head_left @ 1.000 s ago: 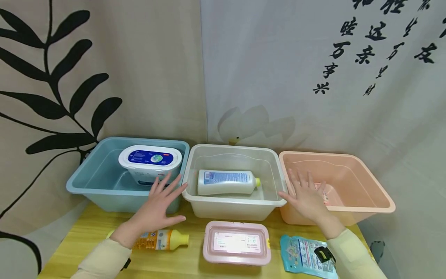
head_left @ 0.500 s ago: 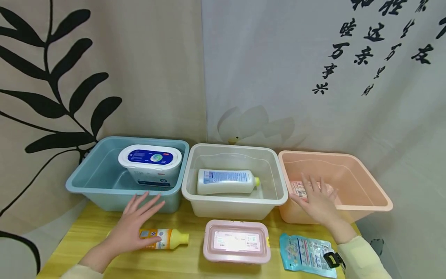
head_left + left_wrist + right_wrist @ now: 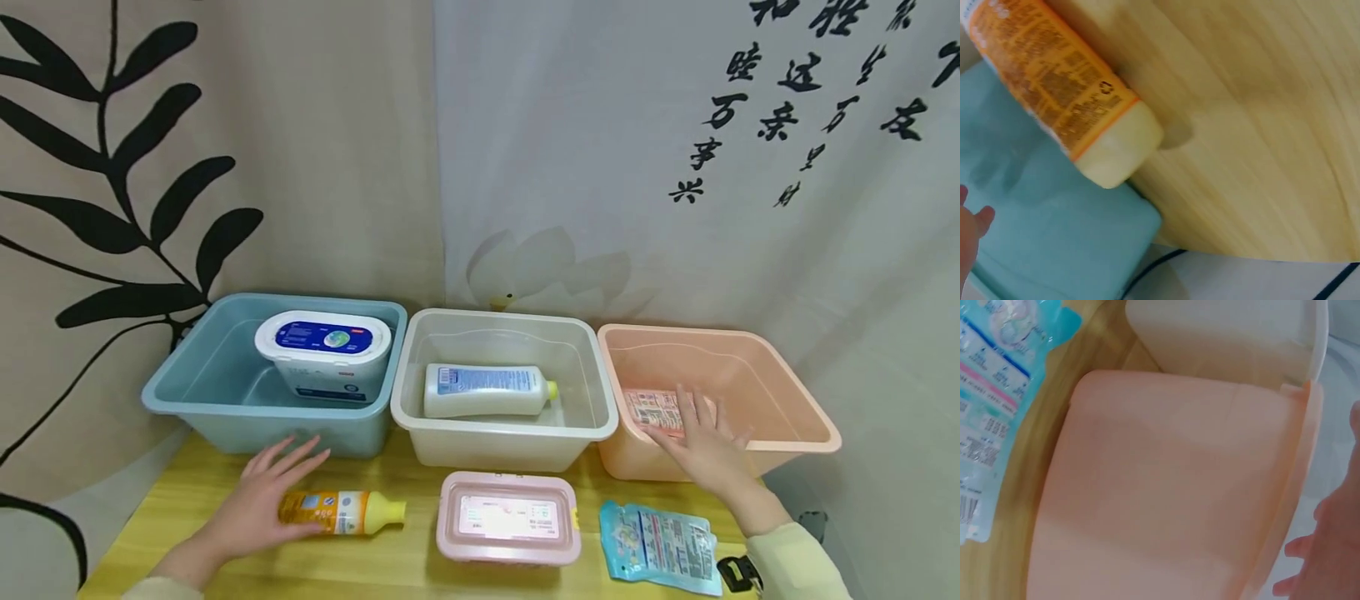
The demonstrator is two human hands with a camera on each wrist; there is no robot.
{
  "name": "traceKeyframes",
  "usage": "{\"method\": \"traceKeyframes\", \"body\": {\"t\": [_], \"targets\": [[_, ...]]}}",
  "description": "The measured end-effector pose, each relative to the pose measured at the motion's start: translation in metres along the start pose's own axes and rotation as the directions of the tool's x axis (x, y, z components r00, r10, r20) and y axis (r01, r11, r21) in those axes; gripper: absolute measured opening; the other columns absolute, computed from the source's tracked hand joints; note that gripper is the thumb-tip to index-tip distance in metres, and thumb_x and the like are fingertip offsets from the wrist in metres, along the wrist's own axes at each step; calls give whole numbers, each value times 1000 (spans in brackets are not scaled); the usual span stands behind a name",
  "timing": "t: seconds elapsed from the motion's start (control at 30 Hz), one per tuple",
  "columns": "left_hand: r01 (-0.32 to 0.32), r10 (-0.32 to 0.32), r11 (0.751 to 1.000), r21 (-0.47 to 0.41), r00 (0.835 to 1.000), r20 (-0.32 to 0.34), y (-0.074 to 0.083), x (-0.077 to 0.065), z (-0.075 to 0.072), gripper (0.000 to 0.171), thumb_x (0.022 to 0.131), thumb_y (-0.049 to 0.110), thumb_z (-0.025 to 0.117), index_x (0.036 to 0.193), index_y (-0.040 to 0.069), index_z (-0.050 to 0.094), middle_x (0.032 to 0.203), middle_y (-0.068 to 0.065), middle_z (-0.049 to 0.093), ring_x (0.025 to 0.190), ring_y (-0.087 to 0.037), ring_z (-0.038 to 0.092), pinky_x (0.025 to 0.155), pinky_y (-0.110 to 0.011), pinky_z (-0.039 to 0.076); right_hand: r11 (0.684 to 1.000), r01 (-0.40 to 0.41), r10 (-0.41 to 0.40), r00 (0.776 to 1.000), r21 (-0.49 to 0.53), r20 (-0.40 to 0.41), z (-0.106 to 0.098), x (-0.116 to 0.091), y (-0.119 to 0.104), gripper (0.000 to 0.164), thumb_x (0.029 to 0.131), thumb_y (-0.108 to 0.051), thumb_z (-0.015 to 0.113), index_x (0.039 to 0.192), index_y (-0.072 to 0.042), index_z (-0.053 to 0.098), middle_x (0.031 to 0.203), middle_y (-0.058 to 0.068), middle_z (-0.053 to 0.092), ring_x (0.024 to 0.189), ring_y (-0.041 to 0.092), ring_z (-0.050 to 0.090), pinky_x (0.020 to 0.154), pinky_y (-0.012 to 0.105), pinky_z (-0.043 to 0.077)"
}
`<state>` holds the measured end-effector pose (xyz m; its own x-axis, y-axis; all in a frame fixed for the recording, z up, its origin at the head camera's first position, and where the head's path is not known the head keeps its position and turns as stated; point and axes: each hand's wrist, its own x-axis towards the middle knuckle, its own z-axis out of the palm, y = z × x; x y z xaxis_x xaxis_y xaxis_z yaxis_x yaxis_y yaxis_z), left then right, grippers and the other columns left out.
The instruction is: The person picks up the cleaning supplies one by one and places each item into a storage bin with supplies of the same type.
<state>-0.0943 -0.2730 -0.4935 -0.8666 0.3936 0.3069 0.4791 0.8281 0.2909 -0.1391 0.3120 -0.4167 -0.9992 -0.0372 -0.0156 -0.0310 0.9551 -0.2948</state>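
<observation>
My left hand (image 3: pixel 258 504), fingers spread and holding nothing, hovers beside the orange-labelled bottle (image 3: pixel 333 512) with a yellow cap, covering its left end in the head view. In the left wrist view the bottle's pale base (image 3: pixel 1124 147) lies over the wood. My right hand (image 3: pixel 708 454) is over the front rim of the peach bin (image 3: pixel 795 396), its fingers extended and empty. Inside that bin lies a pink-and-white labelled pack (image 3: pixel 654 410), partly hidden by the hand. Below the right hand, a blue refill pouch (image 3: pixel 660 546) lies flat on the table.
A blue bin (image 3: pixel 225 367) holds a white wipes tub (image 3: pixel 324 354). The middle whitish bin (image 3: pixel 506 450) holds a white bottle (image 3: pixel 483 392) on its side. A pink lidded box (image 3: pixel 508 518) sits on the wooden table (image 3: pixel 405 575). Curtains hang behind.
My left hand has drawn back from the blue bin's front and come down beside the yellow-capped bottle. My right hand has shifted right and toward me, uncovering more of the pack in the peach bin.
</observation>
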Motion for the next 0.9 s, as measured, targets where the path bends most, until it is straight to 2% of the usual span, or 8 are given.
{"method": "traceKeyframes", "body": {"t": [0.03, 0.17, 0.27, 0.43, 0.57, 0.7, 0.9], "targets": [[11, -11, 1000, 4, 1000, 16, -2, 0, 1, 86, 59, 54, 81, 132, 18, 53, 140, -13, 47, 124, -46, 35, 93, -67, 28, 1000, -5, 5, 1000, -4, 0, 0, -1, 2, 90, 91, -60, 41, 151, -9, -3, 152, 31, 4, 134, 60, -6, 86, 84, -11], [62, -63, 998, 5, 995, 75, -8, -2, 4, 88, 59, 57, 79, 132, 17, 53, 141, -15, 46, 125, -47, 34, 94, -68, 27, 999, -22, 22, 1000, -29, -2, 1, -3, 11, 93, 90, -63, 39, 150, -8, -6, 150, 34, 4, 130, 64, -3, 84, 85, -7], [116, -115, 993, 1, 986, 117, -11, -6, 6, 89, 59, 59, 78, 133, 16, 51, 143, -16, 43, 127, -47, 33, 95, -70, 25, 999, -31, 31, 1000, -31, 2, 2, -2, 15, 94, 90, -63, 39, 150, -8, -9, 150, 35, 3, 129, 66, -4, 83, 86, -7], [187, -183, 982, -16, 971, 152, -19, -16, 13, 91, 60, 61, 77, 134, 16, 50, 144, -19, 41, 127, -49, 32, 98, -70, 23, 999, -43, 43, 999, -26, 13, 5, 0, 20, 93, 90, -61, 40, 149, -8, -9, 150, 35, 1, 128, 66, -7, 83, 86, -8], [202, -199, 979, -13, 969, 144, -26, -24, 18, 89, 61, 62, 75, 134, 17, 50, 142, -21, 42, 125, -49, 33, 96, -71, 25, 998, -46, 46, 999, -32, 13, 7, 1, 21, 94, 90, -62, 40, 150, -8, -8, 149, 36, 2, 128, 67, -7, 85, 85, -7], [191, -190, 982, 9, 974, 123, -31, -32, 24, 88, 60, 61, 76, 132, 14, 52, 139, -21, 45, 121, -48, 39, 91, -72, 30, 998, -42, 43, 999, -38, 16, 9, 2, 20, 96, 89, -64, 40, 149, -7, -7, 149, 36, 2, 127, 68, -8, 85, 85, -7], [200, -199, 980, 4, 970, 137, -35, -32, 29, 88, 57, 58, 80, 130, 16, 54, 137, -18, 48, 120, -47, 40, 88, -74, 30, 998, -50, 51, 999, -48, 16, 10, 0, 23, 97, 89, -65, 39, 149, -4, -9, 149, 37, 0, 126, 68, -10, 82, 86, -9]]}}
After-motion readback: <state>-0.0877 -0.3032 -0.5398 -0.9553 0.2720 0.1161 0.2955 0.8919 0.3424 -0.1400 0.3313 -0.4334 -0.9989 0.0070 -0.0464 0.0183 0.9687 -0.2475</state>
